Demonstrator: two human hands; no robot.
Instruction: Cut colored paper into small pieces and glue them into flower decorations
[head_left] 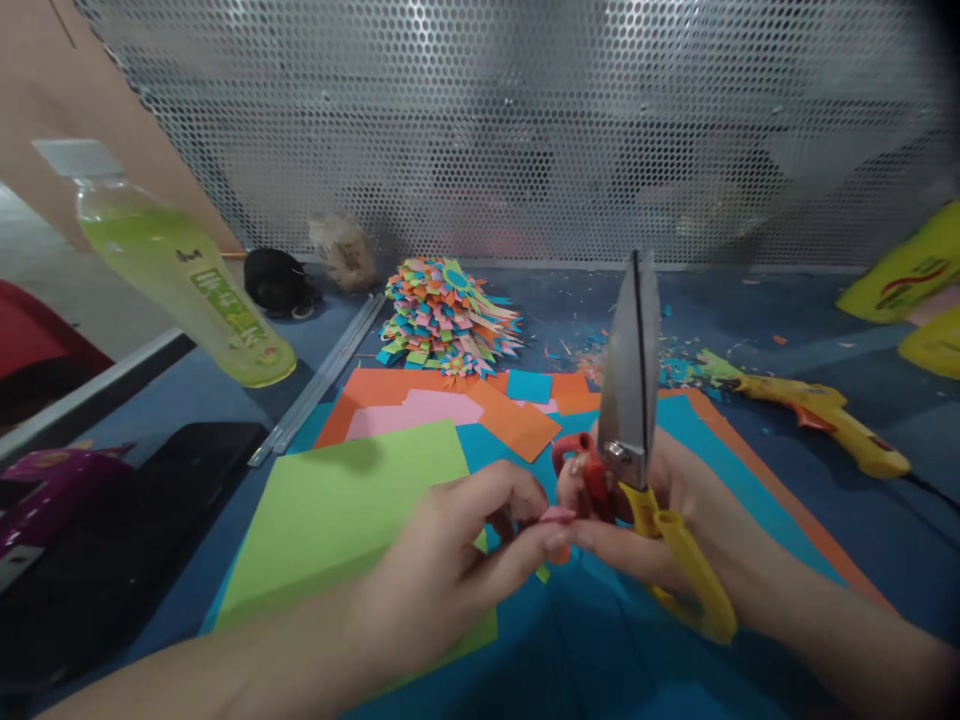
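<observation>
My left hand is closed, pinching a small pink paper piece between thumb and fingers. My right hand meets it there, its thumb tip touching the same paper. Scissors with one red and one yellow handle are held in my right hand, blades together and pointing up. A bit of orange paper shows just under the fingertips. Below both hands lie a green sheet and blue sheets. Part of my right fingers is hidden behind the scissors.
A pile of colourful cut-paper pieces stands behind orange paper. At left are a drink bottle, clear strips and a black phone-like slab. A yellow glue gun and paper scraps lie right. Perforated metal rises behind.
</observation>
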